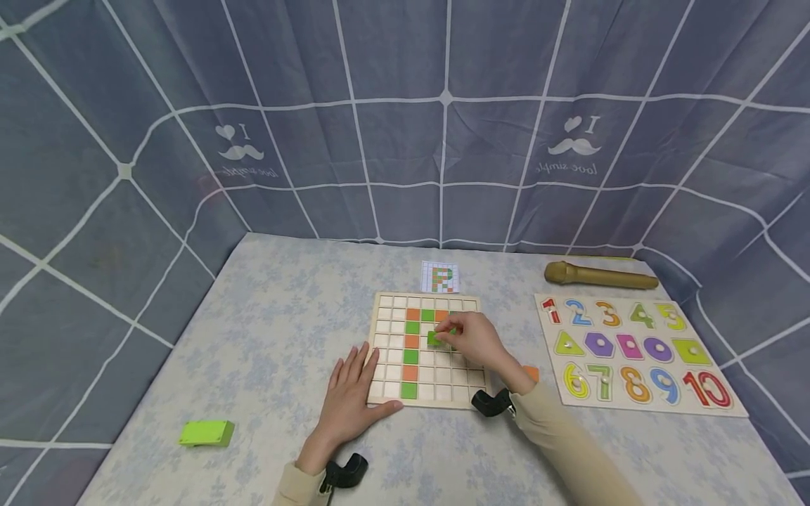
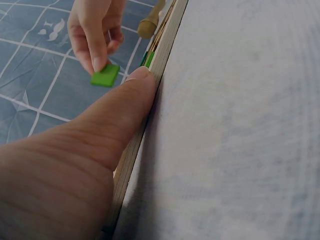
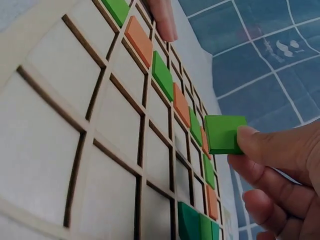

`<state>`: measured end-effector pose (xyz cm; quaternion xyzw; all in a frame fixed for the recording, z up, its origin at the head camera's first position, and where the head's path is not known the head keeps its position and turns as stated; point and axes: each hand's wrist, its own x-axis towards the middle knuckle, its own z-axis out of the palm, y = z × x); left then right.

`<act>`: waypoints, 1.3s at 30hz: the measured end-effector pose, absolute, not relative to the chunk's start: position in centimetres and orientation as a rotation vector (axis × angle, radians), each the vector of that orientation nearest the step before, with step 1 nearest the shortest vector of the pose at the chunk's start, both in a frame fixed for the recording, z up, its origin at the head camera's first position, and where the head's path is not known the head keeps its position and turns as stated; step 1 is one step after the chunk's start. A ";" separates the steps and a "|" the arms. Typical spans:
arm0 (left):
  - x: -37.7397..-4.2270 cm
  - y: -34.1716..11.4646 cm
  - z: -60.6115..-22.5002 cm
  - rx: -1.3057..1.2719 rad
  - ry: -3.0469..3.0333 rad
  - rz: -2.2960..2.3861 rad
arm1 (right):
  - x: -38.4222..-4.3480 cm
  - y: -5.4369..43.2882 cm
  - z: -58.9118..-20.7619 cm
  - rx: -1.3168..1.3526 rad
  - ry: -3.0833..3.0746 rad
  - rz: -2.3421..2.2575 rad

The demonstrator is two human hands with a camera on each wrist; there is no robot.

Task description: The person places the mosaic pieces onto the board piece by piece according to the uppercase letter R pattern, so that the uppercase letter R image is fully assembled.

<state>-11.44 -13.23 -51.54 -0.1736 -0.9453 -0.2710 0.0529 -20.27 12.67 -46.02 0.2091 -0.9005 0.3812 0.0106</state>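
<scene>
Between thumb and fingers, my right hand (image 1: 471,339) pinches a green square tile (image 3: 223,135) just above the gridded wooden board (image 1: 443,393). My left hand (image 1: 351,393) lies with fingers spread at the board's lower left corner; its thumb (image 2: 132,95) presses along the front edge. Orange and green tiles alternate down one column of the board, with more along a row near the top. Part of that row and the cells right of it are hidden behind my right hand. In the right wrist view, darker green tiles (image 3: 188,221) sit at the lower part of the grid.
Behind the board lies a small pattern card (image 1: 439,277). A number-and-shape puzzle board (image 1: 550,365) is at the right, with a brown microphone-shaped object (image 1: 601,276) beyond it. An orange piece (image 1: 531,373) shows by my right wrist. At the left sits a green block (image 1: 207,433).
</scene>
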 end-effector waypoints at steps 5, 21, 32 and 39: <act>-11.4 -13.3 -51.4 -0.529 -2.863 -0.821 | -20.8 11.6 -46.2 0.624 -2.886 1.120; -11.4 -13.2 -51.4 -0.525 -2.852 -0.845 | -21.5 10.6 -46.8 0.653 -2.949 0.927; -11.5 -13.1 -51.6 -0.548 -2.816 -0.825 | -21.2 11.0 -46.5 0.783 -2.898 0.818; -11.5 -13.1 -51.7 -0.540 -2.844 -0.823 | -21.2 11.4 -46.7 0.820 -2.890 0.823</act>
